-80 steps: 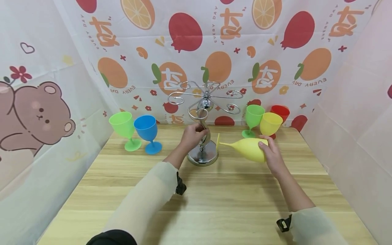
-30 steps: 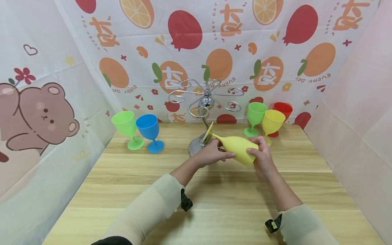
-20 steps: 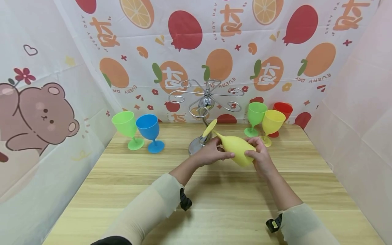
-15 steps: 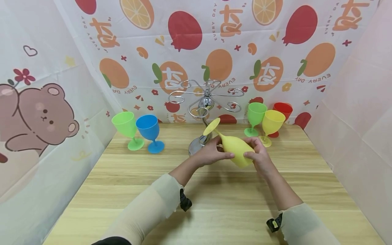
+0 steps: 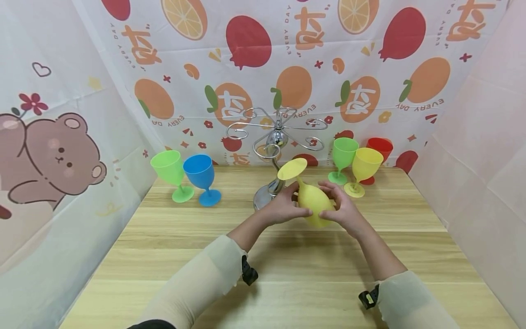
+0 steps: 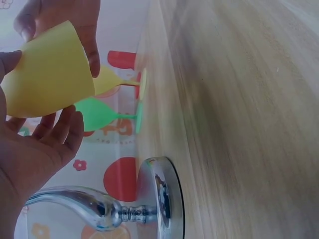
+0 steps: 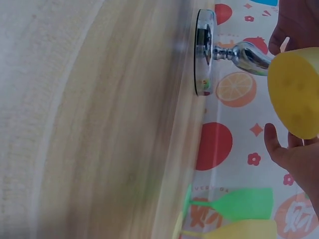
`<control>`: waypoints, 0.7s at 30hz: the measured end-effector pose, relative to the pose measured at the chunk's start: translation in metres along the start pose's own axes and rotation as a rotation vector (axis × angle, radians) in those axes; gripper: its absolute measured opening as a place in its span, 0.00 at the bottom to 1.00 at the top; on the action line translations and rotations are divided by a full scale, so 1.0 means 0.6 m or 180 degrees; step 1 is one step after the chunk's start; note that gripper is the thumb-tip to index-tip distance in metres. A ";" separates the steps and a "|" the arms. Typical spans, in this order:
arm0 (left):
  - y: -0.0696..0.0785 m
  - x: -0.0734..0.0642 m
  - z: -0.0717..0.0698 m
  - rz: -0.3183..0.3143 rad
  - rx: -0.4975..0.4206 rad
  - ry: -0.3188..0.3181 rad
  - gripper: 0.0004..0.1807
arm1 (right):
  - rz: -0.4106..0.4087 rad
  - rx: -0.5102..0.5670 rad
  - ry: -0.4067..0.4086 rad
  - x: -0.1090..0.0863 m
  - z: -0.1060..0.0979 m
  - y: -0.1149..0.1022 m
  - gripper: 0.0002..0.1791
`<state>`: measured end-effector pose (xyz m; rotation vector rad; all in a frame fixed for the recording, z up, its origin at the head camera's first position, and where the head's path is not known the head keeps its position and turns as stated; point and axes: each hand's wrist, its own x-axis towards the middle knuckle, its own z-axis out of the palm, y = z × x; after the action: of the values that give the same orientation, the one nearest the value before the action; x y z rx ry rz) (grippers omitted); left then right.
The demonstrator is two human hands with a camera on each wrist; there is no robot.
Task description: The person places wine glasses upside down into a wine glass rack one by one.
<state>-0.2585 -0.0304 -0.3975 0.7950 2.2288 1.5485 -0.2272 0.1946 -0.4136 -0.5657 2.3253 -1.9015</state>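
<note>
In the head view a yellow plastic goblet (image 5: 314,203) is held upside down above the table, its round foot tilted up. My left hand (image 5: 283,204) grips the bowl from the left, thumb in front, fingers behind. On the other side my right hand (image 5: 343,210) has its fingers spread around the bowl, with a gap beside it; the thumb tip is at the bowl. In the right wrist view the goblet's bowl (image 7: 296,92) shows near the right fingers. Just behind stands a chrome rack (image 5: 277,137) with curled wire arms; its base is partly hidden by my left hand.
A green goblet (image 5: 169,171) and a blue goblet (image 5: 200,172) stand upright at the back left. At the back right stand another green goblet (image 5: 344,155), a yellow one (image 5: 365,165) and a red one (image 5: 381,147). Printed cloth walls (image 5: 248,41) border the wooden table (image 5: 296,292).
The yellow goblet moved left, and its foot turned upward. My left hand left the rack's stem and took the bowl. My right hand's fingers have loosened and spread from the bowl.
</note>
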 end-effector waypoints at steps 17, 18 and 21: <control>0.000 -0.015 -0.008 0.0178 0.0031 0.0131 0.44 | 0.0034 -0.0515 -0.0056 0.013 0.037 -0.014 0.49; 0.000 -0.016 -0.009 0.0196 0.0022 0.0146 0.43 | 0.0035 -0.0467 -0.0074 0.014 0.039 -0.015 0.48; -0.002 -0.021 -0.012 0.0227 0.0024 0.0194 0.41 | 0.0022 -0.0400 -0.0114 0.019 0.044 -0.018 0.48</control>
<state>-0.2526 -0.0438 -0.3966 0.8490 2.2736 1.6186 -0.2273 0.1645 -0.4075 -0.5969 2.4332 -1.7367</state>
